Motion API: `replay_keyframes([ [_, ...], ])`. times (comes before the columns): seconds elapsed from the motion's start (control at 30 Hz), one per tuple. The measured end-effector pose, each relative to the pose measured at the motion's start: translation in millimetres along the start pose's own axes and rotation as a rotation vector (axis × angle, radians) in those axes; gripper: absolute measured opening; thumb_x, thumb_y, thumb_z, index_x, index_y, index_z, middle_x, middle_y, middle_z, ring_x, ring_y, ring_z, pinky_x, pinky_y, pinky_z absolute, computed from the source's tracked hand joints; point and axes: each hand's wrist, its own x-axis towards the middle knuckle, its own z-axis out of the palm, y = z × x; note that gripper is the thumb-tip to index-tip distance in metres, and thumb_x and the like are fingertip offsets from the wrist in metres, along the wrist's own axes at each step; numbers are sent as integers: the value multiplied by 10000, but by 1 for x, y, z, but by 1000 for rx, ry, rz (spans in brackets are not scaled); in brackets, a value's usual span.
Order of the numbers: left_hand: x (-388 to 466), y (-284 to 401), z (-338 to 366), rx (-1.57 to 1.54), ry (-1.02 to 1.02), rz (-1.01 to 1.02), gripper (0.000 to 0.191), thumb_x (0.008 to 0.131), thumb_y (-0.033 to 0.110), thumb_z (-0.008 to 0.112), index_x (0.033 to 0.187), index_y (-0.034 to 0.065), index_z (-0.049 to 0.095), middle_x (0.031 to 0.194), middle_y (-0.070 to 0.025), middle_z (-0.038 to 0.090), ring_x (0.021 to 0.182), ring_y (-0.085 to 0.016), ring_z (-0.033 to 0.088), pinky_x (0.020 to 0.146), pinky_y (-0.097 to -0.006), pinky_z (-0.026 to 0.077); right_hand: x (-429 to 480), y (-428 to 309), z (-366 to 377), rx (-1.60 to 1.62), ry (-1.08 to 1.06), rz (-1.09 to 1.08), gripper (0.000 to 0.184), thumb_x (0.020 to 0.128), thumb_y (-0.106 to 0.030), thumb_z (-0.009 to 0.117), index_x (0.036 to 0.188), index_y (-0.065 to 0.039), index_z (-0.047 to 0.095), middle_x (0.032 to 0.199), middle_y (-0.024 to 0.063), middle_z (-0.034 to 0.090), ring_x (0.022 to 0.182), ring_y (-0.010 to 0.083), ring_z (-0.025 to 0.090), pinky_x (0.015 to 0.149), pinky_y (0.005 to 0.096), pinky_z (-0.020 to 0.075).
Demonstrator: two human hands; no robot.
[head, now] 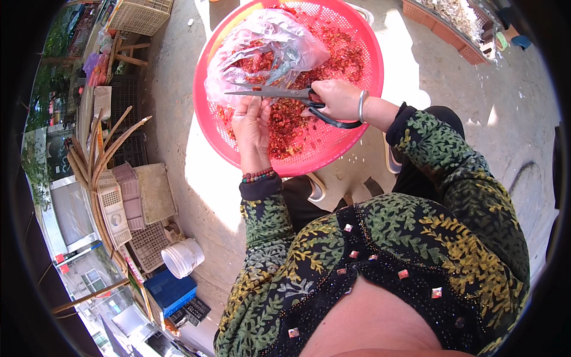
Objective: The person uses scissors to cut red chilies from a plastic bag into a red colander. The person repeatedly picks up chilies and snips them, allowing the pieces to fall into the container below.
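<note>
A wide, round pink plastic sieve basket (377, 58) holds many cut red pieces (285, 129) that look like dried chili. On its left part lies a crumpled clear plastic bag (294, 35) with more red pieces inside. My right hand (337, 100) grips a pair of scissors (285, 92) with black handles, blades parted and pointing left across the basket. Just below the blade tips, my left hand (253, 122) pinches something small and reddish between thumb and fingers, mostly hidden by them. A beaded bracelet (258, 175) circles my left wrist, a silver bangle (363, 107) my right.
At the left stand a white bucket (183, 259), a blue crate (171, 290), plastic baskets (127, 196) and long wooden branches (96, 178). A beige crate (140, 15) is at the top left. An orange-brown crate (446, 33) with whitish contents sits at the top right.
</note>
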Motion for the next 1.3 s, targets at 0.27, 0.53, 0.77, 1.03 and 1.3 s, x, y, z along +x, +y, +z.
replay_keyframes([
  [0.27, 4, -3, -2, -37, 38, -51, 135, 847, 21, 618, 980, 9, 602, 846, -68, 652, 709, -123, 632, 596, -199, 545, 0, 4, 6, -19, 6, 19, 457, 797, -417, 631, 768, 35, 577, 742, 251, 609, 737, 391, 616, 659, 440, 485],
  [0.53, 10, -4, -6, -165, -32, -48, 160, 847, 2, 608, 1007, 6, 599, 933, -92, 656, 761, -127, 643, 594, -182, 548, -1, 0, 3, 138, 17, 40, 570, 720, -539, 680, 716, 20, 570, 683, 204, 594, 675, 349, 614, 610, 407, 473],
  [0.77, 12, 1, -9, -157, 103, 10, 190, 848, 11, 610, 1037, 30, 599, 955, -79, 661, 807, -126, 655, 611, -177, 552, -6, 0, -3, 143, -5, -2, 616, 675, -556, 716, 855, 3, 532, 830, 173, 560, 810, 324, 574, 711, 391, 450],
  [1.03, 12, 1, -12, -158, 164, 71, 192, 846, 4, 610, 1035, 33, 592, 924, -61, 660, 786, -126, 654, 644, -188, 560, -7, 3, -5, 112, -13, -49, 696, 641, -602, 715, 886, 26, 542, 887, 200, 581, 876, 341, 578, 767, 396, 462],
  [1.3, 13, 1, -11, -143, 132, 145, 139, 846, -31, 590, 982, 0, 600, 891, -62, 645, 773, -135, 644, 686, -208, 569, -7, 5, -5, 75, -3, -60, 682, 629, -603, 721, 839, 20, 539, 848, 195, 578, 849, 344, 583, 741, 404, 464],
])
